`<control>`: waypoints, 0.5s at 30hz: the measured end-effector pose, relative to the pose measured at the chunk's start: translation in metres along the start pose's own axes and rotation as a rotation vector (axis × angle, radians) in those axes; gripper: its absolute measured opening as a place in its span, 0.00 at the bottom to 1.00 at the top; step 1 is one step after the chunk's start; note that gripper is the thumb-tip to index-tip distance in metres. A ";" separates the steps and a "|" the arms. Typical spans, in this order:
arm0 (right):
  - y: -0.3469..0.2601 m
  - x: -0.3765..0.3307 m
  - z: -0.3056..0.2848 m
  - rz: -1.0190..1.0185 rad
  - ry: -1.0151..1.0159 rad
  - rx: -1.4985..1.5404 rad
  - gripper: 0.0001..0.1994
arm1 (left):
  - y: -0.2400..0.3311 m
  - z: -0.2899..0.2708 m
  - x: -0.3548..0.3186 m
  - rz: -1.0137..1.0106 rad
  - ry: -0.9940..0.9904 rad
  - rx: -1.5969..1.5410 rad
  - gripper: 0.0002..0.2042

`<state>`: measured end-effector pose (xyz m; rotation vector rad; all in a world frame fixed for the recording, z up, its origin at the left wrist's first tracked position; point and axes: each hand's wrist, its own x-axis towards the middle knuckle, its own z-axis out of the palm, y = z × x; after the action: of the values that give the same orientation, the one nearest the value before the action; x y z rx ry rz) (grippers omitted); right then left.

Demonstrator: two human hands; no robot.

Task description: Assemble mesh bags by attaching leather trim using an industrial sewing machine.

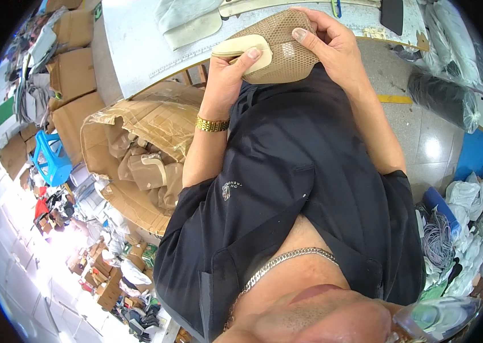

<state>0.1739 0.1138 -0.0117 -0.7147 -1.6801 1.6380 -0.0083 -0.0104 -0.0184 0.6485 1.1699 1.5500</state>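
A tan honeycomb-mesh fabric piece with a smooth, rounded cream panel at its left end is held up between my hands, by the table's near edge. My left hand is closed on the left end, its thumb pressed on the cream panel and the other fingers hidden underneath. On the right end, my right hand pinches the mesh, thumb on the near face and fingers behind. The piece bulges in the middle. I cannot tell what finished article it is.
The white worktable carries grey-green fabric pieces and a dark flat piece. An open cardboard box of similar tan pieces stands left of me. A blue plastic stool is farther left. A plastic-wrapped dark roll lies right.
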 end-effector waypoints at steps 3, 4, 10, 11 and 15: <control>0.001 0.001 0.000 0.032 -0.007 0.057 0.18 | 0.002 0.001 0.000 0.006 0.007 0.030 0.12; 0.001 0.001 0.000 0.037 -0.008 0.072 0.18 | 0.002 0.001 0.000 0.008 0.011 0.054 0.11; 0.007 0.001 -0.002 0.039 0.007 0.078 0.18 | 0.006 0.005 0.000 0.020 0.011 0.080 0.11; 0.007 0.001 -0.002 0.035 0.022 0.082 0.16 | 0.007 0.006 0.000 0.020 0.010 0.080 0.11; -0.031 -0.002 0.009 -0.019 0.278 -0.364 0.20 | 0.008 0.013 0.001 0.132 0.087 0.202 0.11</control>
<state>0.1702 0.1047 0.0190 -1.0459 -1.7853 1.1644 -0.0010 -0.0052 -0.0062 0.8126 1.3856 1.5958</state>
